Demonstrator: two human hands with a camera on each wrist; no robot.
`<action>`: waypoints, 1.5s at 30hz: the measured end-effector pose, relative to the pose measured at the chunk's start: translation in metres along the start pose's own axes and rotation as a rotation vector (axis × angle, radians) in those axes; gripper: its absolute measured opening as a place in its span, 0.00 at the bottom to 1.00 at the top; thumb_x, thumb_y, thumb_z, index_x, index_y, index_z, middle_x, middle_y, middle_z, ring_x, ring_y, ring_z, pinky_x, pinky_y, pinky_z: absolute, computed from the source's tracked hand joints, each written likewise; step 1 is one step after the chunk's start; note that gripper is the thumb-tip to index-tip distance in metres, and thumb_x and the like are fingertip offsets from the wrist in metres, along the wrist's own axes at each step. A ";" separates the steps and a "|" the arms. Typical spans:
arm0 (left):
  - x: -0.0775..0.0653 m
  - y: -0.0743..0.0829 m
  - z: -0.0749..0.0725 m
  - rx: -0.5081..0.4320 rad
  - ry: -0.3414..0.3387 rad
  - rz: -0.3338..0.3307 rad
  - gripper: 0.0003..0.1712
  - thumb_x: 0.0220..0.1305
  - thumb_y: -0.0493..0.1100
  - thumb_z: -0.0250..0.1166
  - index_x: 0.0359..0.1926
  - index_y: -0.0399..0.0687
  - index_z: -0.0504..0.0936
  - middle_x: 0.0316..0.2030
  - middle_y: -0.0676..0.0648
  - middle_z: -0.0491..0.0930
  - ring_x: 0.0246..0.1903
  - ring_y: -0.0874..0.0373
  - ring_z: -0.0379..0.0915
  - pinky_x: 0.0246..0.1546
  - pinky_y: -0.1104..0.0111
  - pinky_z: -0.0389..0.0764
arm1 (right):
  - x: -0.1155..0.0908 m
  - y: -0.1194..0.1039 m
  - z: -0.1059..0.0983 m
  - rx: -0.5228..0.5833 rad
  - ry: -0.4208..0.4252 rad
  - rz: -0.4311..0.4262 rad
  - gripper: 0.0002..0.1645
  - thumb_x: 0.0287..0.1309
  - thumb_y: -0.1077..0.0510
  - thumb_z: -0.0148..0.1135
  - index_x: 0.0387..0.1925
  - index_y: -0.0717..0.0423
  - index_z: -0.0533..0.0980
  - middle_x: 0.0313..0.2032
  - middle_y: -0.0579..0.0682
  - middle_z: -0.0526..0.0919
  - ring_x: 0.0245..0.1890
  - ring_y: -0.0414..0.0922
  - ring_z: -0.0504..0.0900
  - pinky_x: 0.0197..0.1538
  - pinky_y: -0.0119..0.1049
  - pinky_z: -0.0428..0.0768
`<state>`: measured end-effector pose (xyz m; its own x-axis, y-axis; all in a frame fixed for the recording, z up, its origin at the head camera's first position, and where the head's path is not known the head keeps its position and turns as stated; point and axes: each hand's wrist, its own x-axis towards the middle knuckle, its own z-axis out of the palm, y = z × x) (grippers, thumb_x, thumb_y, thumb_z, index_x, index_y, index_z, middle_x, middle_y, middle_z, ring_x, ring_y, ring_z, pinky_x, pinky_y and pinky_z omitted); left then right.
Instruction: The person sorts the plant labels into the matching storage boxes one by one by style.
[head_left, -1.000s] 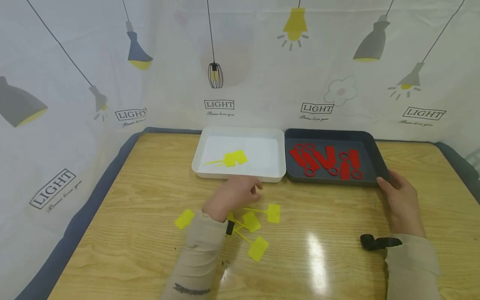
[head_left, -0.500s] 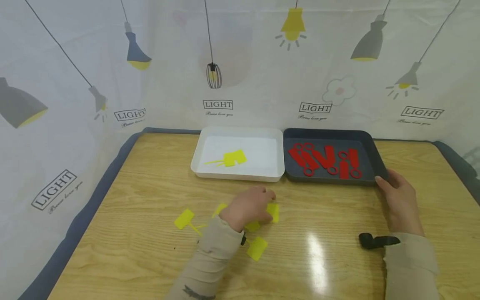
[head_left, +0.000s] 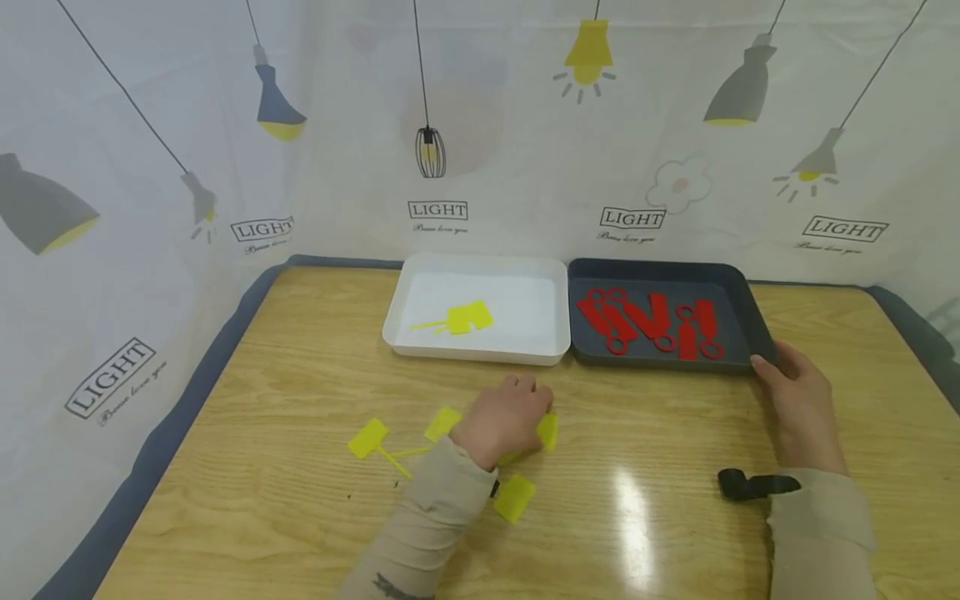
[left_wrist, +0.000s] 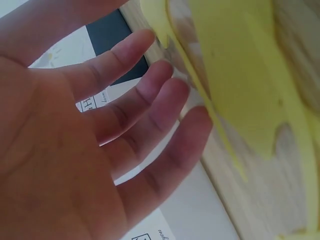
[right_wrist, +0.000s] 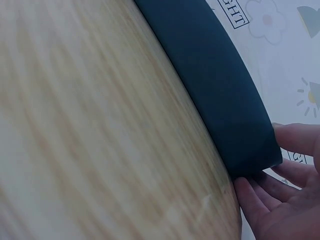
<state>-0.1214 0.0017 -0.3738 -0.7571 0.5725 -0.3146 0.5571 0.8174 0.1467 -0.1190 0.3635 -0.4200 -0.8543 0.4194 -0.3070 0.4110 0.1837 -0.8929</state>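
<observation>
My left hand [head_left: 502, 421] is low over a loose group of yellow tags with thin tails, its fingertips right at the rightmost yellow tag [head_left: 550, 433]. In the left wrist view its fingers are slightly bent and spread, and a large yellow tag [left_wrist: 235, 65] fills the view beside them. Part of the group is hidden under this hand. My right hand [head_left: 806, 412] grips the front right corner of the dark grey tray [head_left: 675, 364], thumb on one side and fingers on the other. Several red tags with ring ends [head_left: 687, 340] lie in that tray.
A white tray [head_left: 480, 355] stands against the dark tray's left side, with a few yellow tags [head_left: 469, 317] in it. More yellow tags lie at left [head_left: 368, 438] and front [head_left: 514, 497] on the wooden table [head_left: 247, 517]. A printed curtain [head_left: 510, 100] hangs behind.
My left hand has moved back from the white tray's front edge and right, down to the yellow tags. The rightmost tag has shifted slightly. My right hand stays at the tray corner.
</observation>
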 end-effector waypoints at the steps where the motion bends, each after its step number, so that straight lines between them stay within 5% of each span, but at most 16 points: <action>1: 0.000 0.000 0.000 0.000 0.003 0.000 0.26 0.49 0.49 0.68 0.49 0.52 0.72 0.41 0.51 0.67 0.41 0.58 0.65 0.34 0.67 0.73 | 0.000 0.000 0.000 0.002 0.003 0.001 0.46 0.52 0.38 0.53 0.68 0.42 0.46 0.68 0.48 0.46 0.66 0.42 0.47 0.65 0.40 0.51; 14: -0.001 -0.003 -0.002 -0.002 -0.009 0.026 0.17 0.51 0.41 0.66 0.43 0.52 0.74 0.39 0.51 0.67 0.41 0.58 0.64 0.34 0.70 0.72 | 0.000 0.001 0.000 -0.011 0.006 0.001 0.45 0.52 0.37 0.52 0.68 0.41 0.46 0.68 0.47 0.46 0.65 0.42 0.48 0.65 0.40 0.53; 23: 0.001 -0.023 0.001 -0.089 0.038 -0.094 0.14 0.54 0.39 0.62 0.43 0.51 0.75 0.38 0.51 0.73 0.39 0.59 0.68 0.38 0.68 0.72 | 0.000 0.001 0.001 0.026 -0.009 0.000 0.46 0.52 0.39 0.55 0.68 0.41 0.46 0.68 0.47 0.46 0.65 0.42 0.47 0.65 0.39 0.51; 32: -0.003 -0.051 -0.004 -0.183 0.027 -0.238 0.04 0.53 0.37 0.60 0.29 0.53 0.78 0.30 0.55 0.74 0.30 0.60 0.68 0.29 0.68 0.71 | 0.002 0.003 0.002 0.074 -0.004 0.004 0.46 0.51 0.41 0.57 0.68 0.42 0.47 0.67 0.46 0.47 0.65 0.40 0.48 0.65 0.35 0.52; 45: -0.001 -0.063 -0.004 -0.237 -0.022 -0.228 0.10 0.49 0.34 0.57 0.17 0.51 0.77 0.19 0.55 0.72 0.20 0.60 0.65 0.17 0.69 0.65 | 0.001 0.002 0.001 0.114 -0.005 0.008 0.47 0.50 0.41 0.58 0.68 0.41 0.48 0.67 0.46 0.47 0.65 0.39 0.47 0.65 0.32 0.51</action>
<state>-0.1572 -0.0499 -0.3790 -0.8442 0.3735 -0.3845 0.2771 0.9181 0.2834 -0.1190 0.3636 -0.4224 -0.8529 0.4156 -0.3160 0.3796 0.0781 -0.9219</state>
